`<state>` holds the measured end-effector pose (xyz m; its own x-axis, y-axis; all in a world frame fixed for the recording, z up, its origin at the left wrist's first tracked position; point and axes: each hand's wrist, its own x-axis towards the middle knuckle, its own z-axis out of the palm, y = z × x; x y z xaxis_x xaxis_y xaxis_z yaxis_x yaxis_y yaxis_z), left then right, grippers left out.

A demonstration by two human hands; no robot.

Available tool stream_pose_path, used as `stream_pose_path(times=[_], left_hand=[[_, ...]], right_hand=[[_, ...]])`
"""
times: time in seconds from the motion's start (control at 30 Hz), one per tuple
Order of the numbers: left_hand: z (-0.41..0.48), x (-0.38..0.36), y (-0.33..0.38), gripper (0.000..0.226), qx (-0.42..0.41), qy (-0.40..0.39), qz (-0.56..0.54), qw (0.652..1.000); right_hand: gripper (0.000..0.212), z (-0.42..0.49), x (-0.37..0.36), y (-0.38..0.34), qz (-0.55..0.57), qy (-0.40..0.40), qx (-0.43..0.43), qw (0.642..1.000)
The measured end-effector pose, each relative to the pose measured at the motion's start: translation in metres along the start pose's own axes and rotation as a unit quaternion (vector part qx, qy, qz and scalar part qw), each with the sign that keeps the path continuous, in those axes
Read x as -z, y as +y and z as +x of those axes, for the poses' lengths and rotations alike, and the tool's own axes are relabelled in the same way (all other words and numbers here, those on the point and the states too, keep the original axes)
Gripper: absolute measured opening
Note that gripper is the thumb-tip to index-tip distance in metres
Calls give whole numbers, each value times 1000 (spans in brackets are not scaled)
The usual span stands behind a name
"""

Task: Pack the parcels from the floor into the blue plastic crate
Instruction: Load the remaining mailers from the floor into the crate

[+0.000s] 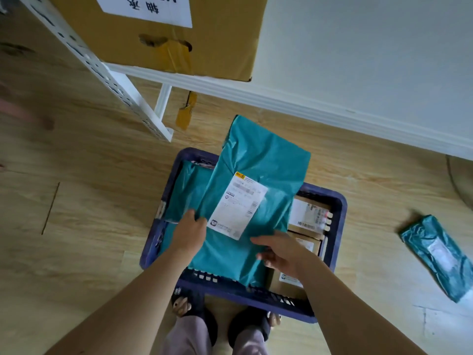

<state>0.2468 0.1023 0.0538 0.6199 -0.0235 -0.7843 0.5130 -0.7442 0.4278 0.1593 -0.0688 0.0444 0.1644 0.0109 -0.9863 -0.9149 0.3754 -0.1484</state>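
1. Head view, starting at the left: the blue plastic crate stands on the floor just ahead of the person's feet; one flat teal parcel already lies inside along its left wall, so that one counts as packed.
2. The left hand has its grip clamped on the left edge of the large teal parcel, fingers curled at the edge.
3. The large teal parcel sits tilted over the middle of the crate, white label facing up; its near end is down inside, its far end pokes out past the far rim; it looks only half seated and likely needs laying flat or turning to fit.
4. The right hand rests on the parcel's near right part, grip apart, fingers stretched across the top face; whether the thumb hooks underneath I cannot tell.
5. In the crate's right part lie cardboard boxes with labels, already packed; the crate looks fairly full.
6. Far right, well apart from the crate, a small teal parcel lies on the floor; it is left to pick up, so the task appears near its end but unfinished.
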Motion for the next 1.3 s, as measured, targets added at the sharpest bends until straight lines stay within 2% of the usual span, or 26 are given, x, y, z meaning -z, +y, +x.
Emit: stream_pose_path(times=[0.07,0.1,0.17,0.23,0.27,0.3,0.4,0.47,0.6,0.67,0.8,0.93,1.0,1.07,1.17,1.2,1.23,1.3], left_hand=[[-2,-9,-9,19,-7,-58,31,998],[-3,-12,-16,9,-13,-91,85,992],[-9,-13,-30,12,-29,-134,287,948],[-14,-11,-39,6,-78,-103,461,878],[-17,-9,-40,9,-95,-90,483,866],[-18,-9,-40,17,-101,-85,485,864],[-16,-7,-37,15,-117,-76,455,879],[-14,-6,-33,13,-146,-46,452,879],[2,-8,-37,28,-165,3,423,891],[14,-9,-45,40,-156,-8,442,884],[37,-11,-62,47,-142,-37,521,841],[59,-15,-64,52,-116,-89,531,835],[71,-17,-61,52,-110,-102,536,831],[77,-16,-59,52,-130,-82,561,813],[79,-14,-59,53,-126,-80,568,809],[77,-11,-58,50,-138,-78,573,804],[77,-8,-57,47,-187,-52,571,798],[80,-3,-52,56,-287,10,562,776]], right_hand=[[48,5,-8,2,-2,19,21,1000],[49,8,-10,1,-27,42,27,998],[43,11,-10,-1,-161,98,51,981],[41,7,-5,-2,-386,134,104,907],[43,3,-3,-3,-480,144,115,858],[47,-1,-3,-5,-551,149,115,813],[46,-4,-9,-5,-682,145,135,704],[50,4,-18,-3,-719,121,142,670],[51,34,-44,7,-724,81,159,666],[53,53,-56,12,-717,63,170,673],[75,81,-69,21,-714,6,166,680],[80,95,-69,16,-730,14,171,662],[78,99,-70,10,-731,21,166,662],[69,99,-75,7,-715,50,178,675],[42,93,-79,5,-635,165,248,713],[42,91,-77,4,-617,191,259,718],[50,92,-73,5,-614,198,257,720],[80,96,-62,8,-631,182,225,720]])
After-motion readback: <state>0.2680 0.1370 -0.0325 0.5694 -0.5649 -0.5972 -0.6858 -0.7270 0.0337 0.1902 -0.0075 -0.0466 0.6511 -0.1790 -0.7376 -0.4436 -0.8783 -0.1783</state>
